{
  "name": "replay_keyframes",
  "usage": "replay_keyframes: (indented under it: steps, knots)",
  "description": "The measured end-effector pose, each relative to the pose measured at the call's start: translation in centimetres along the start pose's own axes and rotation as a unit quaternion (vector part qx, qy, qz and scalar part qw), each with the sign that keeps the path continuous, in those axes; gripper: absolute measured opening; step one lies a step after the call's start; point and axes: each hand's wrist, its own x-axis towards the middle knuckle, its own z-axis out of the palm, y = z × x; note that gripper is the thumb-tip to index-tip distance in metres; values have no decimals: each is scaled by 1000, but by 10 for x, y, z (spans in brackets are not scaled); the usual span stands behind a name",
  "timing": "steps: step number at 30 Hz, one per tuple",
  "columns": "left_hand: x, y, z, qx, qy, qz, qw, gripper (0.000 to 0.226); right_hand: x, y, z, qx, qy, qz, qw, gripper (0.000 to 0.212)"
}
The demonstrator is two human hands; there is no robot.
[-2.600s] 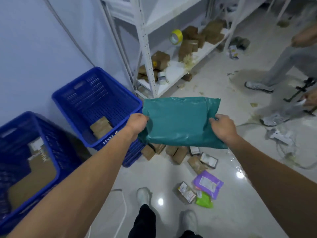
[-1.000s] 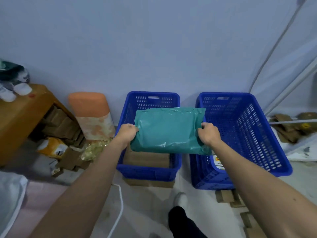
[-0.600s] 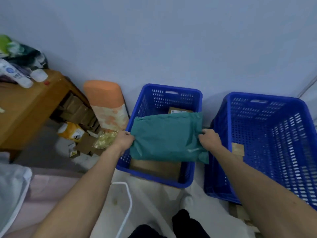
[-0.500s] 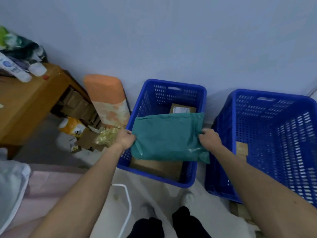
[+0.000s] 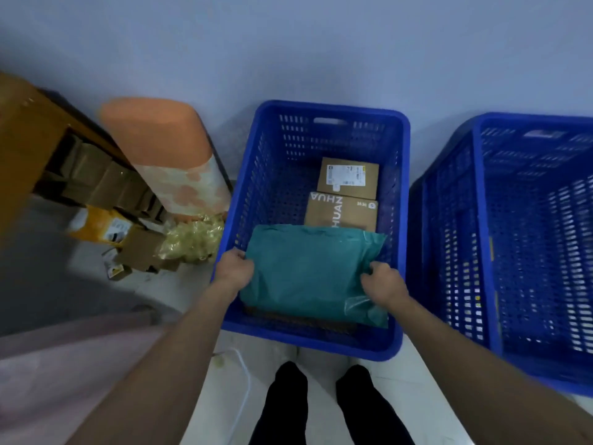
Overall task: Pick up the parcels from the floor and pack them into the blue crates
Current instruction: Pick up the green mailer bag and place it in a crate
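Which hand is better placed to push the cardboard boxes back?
Probably right: the right hand is nearer the cardboard boxes, in the right half of the blue crate; the left hand holds the left side of the teal parcel.

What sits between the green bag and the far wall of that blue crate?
A printed box nearest the green bag, then a labelled box, both cardboard, seen in the head view.

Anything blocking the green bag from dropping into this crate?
Nothing visible blocks it. Left hand and right hand hold the green bag low in the crate's near half. A lettered box and a labelled box fill the far end; the bag's edge overlaps the lettered one.
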Motion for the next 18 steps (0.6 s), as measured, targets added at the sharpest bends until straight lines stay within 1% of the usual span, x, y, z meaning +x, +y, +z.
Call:
replay_keyframes:
  steps: [3, 5, 6, 8, 9, 11, 13, 15, 17, 18]
  knots:
    - [25, -21, 11, 6, -21, -13, 1000, 19, 16, 5, 29, 11, -1, 19, 1000, 12]
    - [38, -33, 19, 16, -46, -13, 999, 19, 26, 8, 47, 16, -17, 34, 999, 13]
    - [44, -38, 22, 22, -55, -13, 998, 18, 31, 10, 56, 14, -29, 39, 999, 19]
    - [56, -48, 28, 30, -83, -14, 996, 17, 40, 11, 69, 1, -50, 46, 998, 44]
    - [62, -52, 30, 29, -100, -11, 995, 17, 42, 11, 73, -5, -58, 47, 997, 52]
    - [65, -55, 34, 29, -139, -9, 990, 18, 46, 10, 78, -9, -71, 52, 996, 58]
    - [66, -60, 37, 30, -160, -8, 987, 18, 46, 10, 83, -11, -95, 64, 993, 55]
    - [65, -63, 38, 54, -160, 5, 986, 24, 49, 12, 88, -9, -121, 82, 989, 47]
    - [65, -66, 38, 113, -135, 44, 983, 37, 48, 8, 90, -11, -115, 105, 988, 38]
    - [65, -67, 39, 155, -118, 74, 978, 47, 45, 3, 90, -23, -99, 112, 988, 39]
